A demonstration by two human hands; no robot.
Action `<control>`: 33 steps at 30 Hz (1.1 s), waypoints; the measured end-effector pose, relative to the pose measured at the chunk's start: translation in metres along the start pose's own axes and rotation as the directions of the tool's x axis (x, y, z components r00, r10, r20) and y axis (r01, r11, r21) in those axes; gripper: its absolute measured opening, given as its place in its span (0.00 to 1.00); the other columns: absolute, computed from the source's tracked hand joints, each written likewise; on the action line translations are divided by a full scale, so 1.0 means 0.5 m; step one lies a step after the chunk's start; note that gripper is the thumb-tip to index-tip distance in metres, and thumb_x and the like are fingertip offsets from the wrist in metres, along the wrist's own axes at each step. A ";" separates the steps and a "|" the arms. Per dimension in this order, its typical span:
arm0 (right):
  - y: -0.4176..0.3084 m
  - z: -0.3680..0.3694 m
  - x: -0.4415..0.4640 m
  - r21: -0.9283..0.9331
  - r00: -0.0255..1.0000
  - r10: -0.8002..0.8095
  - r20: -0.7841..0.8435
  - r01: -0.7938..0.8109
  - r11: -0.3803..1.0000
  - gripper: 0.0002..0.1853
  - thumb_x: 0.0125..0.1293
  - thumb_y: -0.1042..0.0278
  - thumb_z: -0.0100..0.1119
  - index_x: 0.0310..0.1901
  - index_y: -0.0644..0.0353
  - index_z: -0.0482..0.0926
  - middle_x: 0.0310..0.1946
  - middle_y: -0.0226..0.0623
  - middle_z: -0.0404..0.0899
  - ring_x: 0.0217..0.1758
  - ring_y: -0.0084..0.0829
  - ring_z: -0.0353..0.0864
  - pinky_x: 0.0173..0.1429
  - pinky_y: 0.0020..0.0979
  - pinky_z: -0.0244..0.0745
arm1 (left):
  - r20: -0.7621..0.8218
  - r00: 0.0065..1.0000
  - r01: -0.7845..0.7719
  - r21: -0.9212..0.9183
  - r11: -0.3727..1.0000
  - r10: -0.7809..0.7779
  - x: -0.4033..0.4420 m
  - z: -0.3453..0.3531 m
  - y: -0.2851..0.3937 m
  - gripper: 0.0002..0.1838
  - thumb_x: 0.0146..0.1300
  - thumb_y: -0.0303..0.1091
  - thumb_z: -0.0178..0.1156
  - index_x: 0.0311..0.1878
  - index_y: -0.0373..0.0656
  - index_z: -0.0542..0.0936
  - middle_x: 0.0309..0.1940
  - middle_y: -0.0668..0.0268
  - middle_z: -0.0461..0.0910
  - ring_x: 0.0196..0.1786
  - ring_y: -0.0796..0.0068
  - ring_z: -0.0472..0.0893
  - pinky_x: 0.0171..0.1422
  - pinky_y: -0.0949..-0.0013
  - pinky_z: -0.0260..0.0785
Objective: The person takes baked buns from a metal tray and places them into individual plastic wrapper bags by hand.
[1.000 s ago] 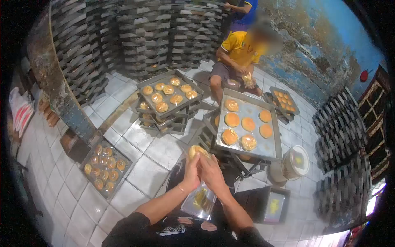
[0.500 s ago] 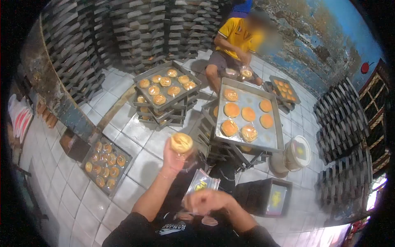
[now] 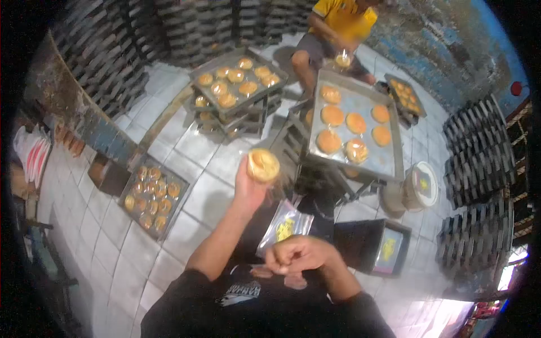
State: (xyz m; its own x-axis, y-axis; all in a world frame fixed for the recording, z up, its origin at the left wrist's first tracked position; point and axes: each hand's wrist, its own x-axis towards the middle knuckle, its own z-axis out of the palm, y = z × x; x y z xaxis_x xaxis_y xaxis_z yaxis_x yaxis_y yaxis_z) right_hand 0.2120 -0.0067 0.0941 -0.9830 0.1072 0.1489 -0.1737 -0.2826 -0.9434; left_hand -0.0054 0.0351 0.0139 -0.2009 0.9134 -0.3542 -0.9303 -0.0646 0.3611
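My left hand [image 3: 249,188] is raised with its fingers around a round golden bun [image 3: 263,165]. A faint clear film, seemingly a plastic wrapper, shows about the bun. My right hand [image 3: 304,253] is closed in a pinch close to my chest; whatever it may hold is too small to make out. Just beyond those fingers, on my lap, lies a pack of clear plastic bags [image 3: 286,224] with yellow print. A large metal tray [image 3: 360,160] in front of me carries several buns, some of them wrapped.
Stacked trays [image 3: 225,115] of wrapped buns stand ahead on the left, and another tray [image 3: 169,224] lies on the floor. Right of me are a white bucket [image 3: 420,188] and a dark box [image 3: 360,242] with printed bags. A person in a yellow shirt [image 3: 344,22] sits opposite, holding a bun.
The view has tipped downward, so the trays sit higher in it. My left hand still holds the bun. My right hand has shifted a little off the plastic bags, its fingers drawn together.
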 end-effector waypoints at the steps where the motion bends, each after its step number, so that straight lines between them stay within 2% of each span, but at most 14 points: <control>1: 0.003 -0.017 -0.005 -0.006 0.997 -0.077 0.011 0.077 0.997 0.06 0.68 0.74 0.67 0.42 0.63 0.78 0.41 0.41 0.84 0.44 0.37 0.85 0.46 0.37 0.78 | -0.010 0.999 -0.032 0.005 0.999 0.032 -0.011 -0.006 0.015 0.27 0.82 0.56 0.43 0.65 0.44 0.77 0.60 0.56 0.83 0.64 0.57 0.82 0.71 0.44 0.73; 2: 0.002 -0.035 -0.005 -0.285 0.895 -0.009 -0.446 -0.132 0.949 0.09 0.66 0.73 0.70 0.44 0.63 0.79 0.45 0.42 0.84 0.46 0.39 0.85 0.48 0.38 0.79 | -0.040 0.999 -0.025 0.007 1.000 0.025 -0.036 -0.015 0.016 0.27 0.82 0.56 0.43 0.65 0.44 0.77 0.60 0.56 0.83 0.64 0.57 0.82 0.71 0.44 0.73; 3: 0.003 -0.048 0.000 -0.414 0.598 -0.084 -0.797 -0.440 0.797 0.13 0.63 0.73 0.73 0.46 0.62 0.81 0.48 0.44 0.84 0.48 0.42 0.85 0.50 0.38 0.80 | 0.062 0.997 0.054 -0.010 0.999 -0.053 -0.058 -0.019 0.010 0.27 0.82 0.56 0.44 0.65 0.43 0.76 0.61 0.56 0.82 0.65 0.56 0.81 0.72 0.43 0.72; 5: 0.007 -0.056 0.022 -0.836 0.521 -0.685 -0.509 -0.489 0.249 0.18 0.58 0.73 0.77 0.49 0.59 0.83 0.50 0.43 0.83 0.51 0.46 0.85 0.53 0.42 0.82 | 0.207 0.943 0.271 -0.029 0.962 -0.259 -0.096 -0.008 -0.014 0.29 0.80 0.58 0.48 0.67 0.43 0.74 0.67 0.56 0.77 0.68 0.52 0.78 0.76 0.45 0.69; 8: 0.029 -0.038 0.020 -0.936 0.698 -0.633 -0.335 -0.322 0.140 0.22 0.57 0.75 0.76 0.55 0.59 0.82 0.48 0.42 0.85 0.52 0.43 0.86 0.53 0.38 0.84 | 0.078 0.939 0.312 0.207 0.927 -0.334 -0.135 0.017 -0.019 0.31 0.81 0.57 0.47 0.72 0.41 0.70 0.70 0.57 0.74 0.71 0.56 0.76 0.78 0.52 0.68; 10: 0.046 -0.069 0.019 -0.941 0.719 -0.616 -0.323 -0.315 0.125 0.21 0.61 0.74 0.74 0.56 0.61 0.81 0.47 0.43 0.86 0.50 0.40 0.88 0.52 0.37 0.84 | 0.096 0.978 -0.200 0.695 0.691 0.187 -0.098 -0.014 -0.022 0.30 0.83 0.53 0.45 0.74 0.38 0.71 0.66 0.59 0.78 0.68 0.64 0.78 0.76 0.60 0.69; 12: 0.079 -0.121 0.028 -0.438 0.411 -0.264 -0.872 -0.419 0.795 0.17 0.69 0.72 0.69 0.57 0.64 0.80 0.46 0.45 0.87 0.46 0.34 0.89 0.51 0.35 0.83 | 0.153 0.987 -0.137 0.659 0.740 0.047 -0.059 -0.052 -0.027 0.29 0.84 0.51 0.46 0.73 0.37 0.72 0.64 0.59 0.80 0.66 0.66 0.79 0.75 0.62 0.69; 13: 0.085 -0.135 0.035 -0.459 0.433 -0.275 -0.858 -0.410 0.788 0.17 0.69 0.72 0.69 0.57 0.64 0.80 0.46 0.45 0.87 0.46 0.34 0.89 0.51 0.35 0.83 | 0.206 0.973 -0.053 0.642 0.765 -0.106 -0.054 -0.049 -0.017 0.28 0.85 0.49 0.46 0.72 0.35 0.74 0.62 0.59 0.82 0.64 0.69 0.80 0.74 0.63 0.69; 17: 0.083 -0.144 0.050 -0.527 0.373 -0.390 -0.842 -0.414 0.742 0.14 0.73 0.70 0.64 0.55 0.67 0.81 0.43 0.46 0.87 0.43 0.33 0.89 0.49 0.34 0.82 | 0.307 0.923 -0.384 0.752 0.536 0.230 -0.026 -0.054 -0.052 0.19 0.83 0.40 0.54 0.59 0.33 0.83 0.51 0.63 0.87 0.53 0.74 0.84 0.62 0.70 0.76; 20: 0.085 -0.161 0.051 -0.733 0.514 -0.523 -0.679 -0.436 0.523 0.08 0.75 0.69 0.62 0.41 0.67 0.83 0.34 0.46 0.82 0.34 0.37 0.83 0.41 0.37 0.77 | 0.262 0.911 -0.406 0.709 0.577 0.318 -0.009 -0.035 -0.065 0.17 0.81 0.41 0.57 0.49 0.34 0.85 0.40 0.65 0.88 0.43 0.77 0.86 0.50 0.72 0.78; 29: 0.055 -0.189 0.009 -0.448 0.337 -0.310 -0.889 -0.500 0.741 0.12 0.78 0.64 0.60 0.38 0.65 0.81 0.25 0.35 0.76 0.28 0.24 0.75 0.34 0.32 0.72 | 0.151 0.940 -0.333 0.599 0.728 0.305 -0.009 -0.031 -0.044 0.16 0.82 0.40 0.56 0.41 0.36 0.81 0.37 0.62 0.86 0.35 0.77 0.85 0.42 0.72 0.79; 30: 0.038 -0.190 -0.001 -0.243 0.348 -0.139 -0.927 -0.278 0.929 0.10 0.79 0.66 0.59 0.38 0.60 0.81 0.24 0.28 0.75 0.25 0.18 0.72 0.28 0.26 0.68 | 0.161 0.943 -0.326 0.612 0.721 0.291 -0.006 -0.033 -0.038 0.16 0.82 0.40 0.55 0.41 0.36 0.80 0.37 0.61 0.86 0.34 0.77 0.85 0.42 0.72 0.79; 31: 0.018 -0.189 -0.008 -0.241 0.353 -0.132 -0.926 -0.283 0.928 0.10 0.79 0.66 0.59 0.38 0.60 0.81 0.24 0.28 0.75 0.25 0.18 0.72 0.28 0.26 0.68 | 0.153 0.944 -0.324 0.609 0.724 0.294 -0.010 -0.031 -0.027 0.16 0.82 0.40 0.55 0.41 0.36 0.80 0.37 0.61 0.86 0.34 0.77 0.85 0.42 0.72 0.79; 33: -0.022 -0.191 -0.017 -0.014 0.369 -0.054 -0.928 0.109 0.994 0.08 0.79 0.67 0.59 0.39 0.56 0.81 0.24 0.23 0.73 0.24 0.15 0.69 0.24 0.24 0.65 | 0.282 0.943 -0.320 0.636 0.702 0.174 -0.017 -0.030 -0.005 0.16 0.82 0.39 0.56 0.41 0.35 0.81 0.37 0.62 0.86 0.33 0.76 0.84 0.41 0.71 0.80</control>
State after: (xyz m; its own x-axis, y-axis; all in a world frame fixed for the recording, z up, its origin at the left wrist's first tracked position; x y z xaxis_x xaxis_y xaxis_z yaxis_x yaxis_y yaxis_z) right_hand 0.2280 0.0864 0.0749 -0.2989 0.9391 -0.1695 -0.2785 -0.2558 -0.9257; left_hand -0.0059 0.0216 0.0029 -0.2647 0.9639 -0.0277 -0.3936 -0.0818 0.9156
